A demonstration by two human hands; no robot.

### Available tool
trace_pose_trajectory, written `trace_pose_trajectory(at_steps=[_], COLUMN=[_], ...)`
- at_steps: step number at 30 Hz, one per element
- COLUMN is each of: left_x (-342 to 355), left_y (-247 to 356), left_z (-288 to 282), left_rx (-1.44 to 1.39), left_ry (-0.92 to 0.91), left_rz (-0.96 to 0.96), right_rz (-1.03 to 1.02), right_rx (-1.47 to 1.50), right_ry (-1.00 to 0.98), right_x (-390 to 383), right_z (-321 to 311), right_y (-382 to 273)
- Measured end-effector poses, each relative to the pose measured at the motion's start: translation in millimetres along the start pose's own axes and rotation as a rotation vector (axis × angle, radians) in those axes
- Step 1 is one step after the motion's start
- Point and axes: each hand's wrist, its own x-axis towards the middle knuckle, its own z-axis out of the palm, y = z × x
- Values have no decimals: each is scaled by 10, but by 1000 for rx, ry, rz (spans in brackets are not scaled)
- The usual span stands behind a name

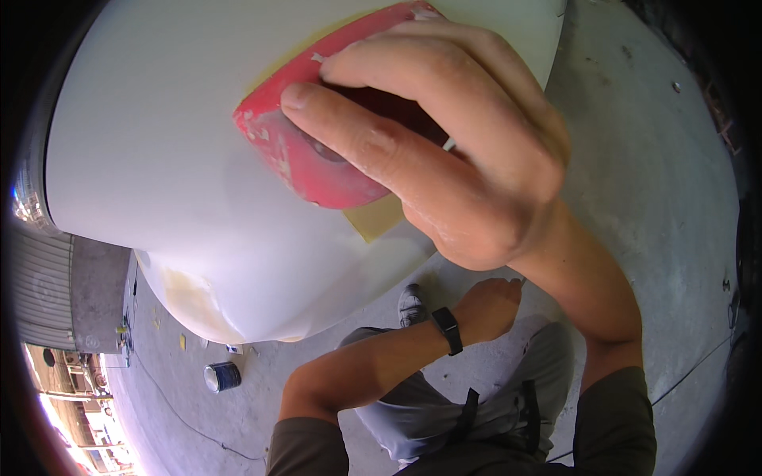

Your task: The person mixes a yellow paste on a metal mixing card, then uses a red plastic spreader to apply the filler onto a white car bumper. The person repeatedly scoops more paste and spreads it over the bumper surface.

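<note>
My right hand [484, 174] grips a red sanding block [325, 182], with its fingers spread over the top and curled round it. The block is scuffed, with pale dusty marks. Yellow sandpaper [375, 219] sticks out from under its edge. It rests against a smooth white car body panel [167, 127]. Pale dust coats my fingers. Lower down, in front of my legs, my left hand [488, 309] is closed, with a dark watch on its wrist. A small thin tip shows by its fingers; what it holds is hidden.
Below the panel, the white bumper [262, 293] curves outward and bears a yellowish patch. A dark blue can [222, 377] lies on the grey concrete floor [667, 198], near small scraps. A thin cable [186, 424] runs along the floor. A corrugated shutter [41, 289] stands at far left.
</note>
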Motion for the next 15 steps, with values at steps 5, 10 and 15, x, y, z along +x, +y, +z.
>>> trace_pose_trajectory(at_steps=[5,10,15], left_x=[-25,-85,-127], left_y=[44,64,-15], left_z=[-51,-64,59], left_rx=[-57,-161,-142], left_ry=[-10,-25,119], left_rz=[-40,-168,53], right_rz=[36,188,274], right_rx=[-36,-9,38], right_ry=[-1,-187,-326], right_x=[-281,-497,-667], right_z=[-37,-246,-436], right_y=[-138,-400,-569])
